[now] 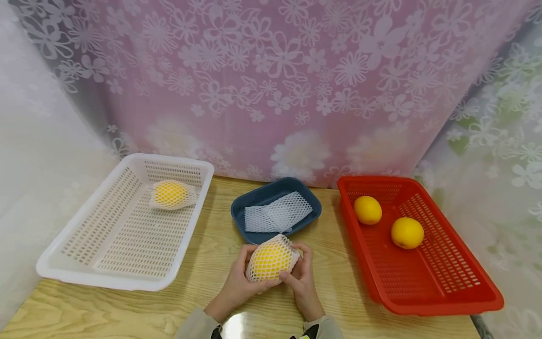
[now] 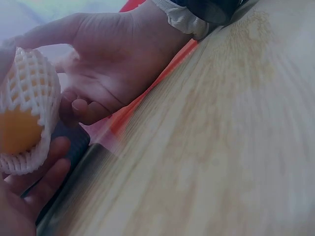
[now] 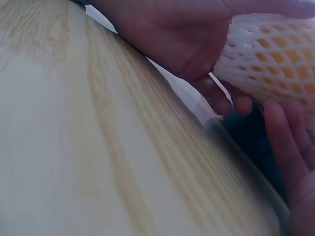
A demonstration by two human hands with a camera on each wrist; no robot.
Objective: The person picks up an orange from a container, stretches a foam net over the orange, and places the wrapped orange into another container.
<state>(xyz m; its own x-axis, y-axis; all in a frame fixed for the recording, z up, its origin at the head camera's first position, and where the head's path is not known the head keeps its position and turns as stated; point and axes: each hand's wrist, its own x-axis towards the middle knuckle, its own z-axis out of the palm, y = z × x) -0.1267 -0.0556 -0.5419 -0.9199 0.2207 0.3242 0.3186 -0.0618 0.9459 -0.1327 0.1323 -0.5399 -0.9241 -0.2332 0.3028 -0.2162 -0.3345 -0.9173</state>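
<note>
Holding round yellow foam-netted fruit (image 1: 271, 261): our left hand (image 1: 240, 282), right hand (image 1: 305, 283); beneath, pale wood-grain table (image 1: 345, 282); behind, pink floral curtain (image 1: 271, 99).

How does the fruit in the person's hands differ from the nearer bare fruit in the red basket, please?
The held fruit is wrapped in a white foam net, while the nearer fruit has none. The left hand and right hand grip the held fruit; the nearer fruit rests untouched in the red basket. Both are yellow and roundish.
</note>
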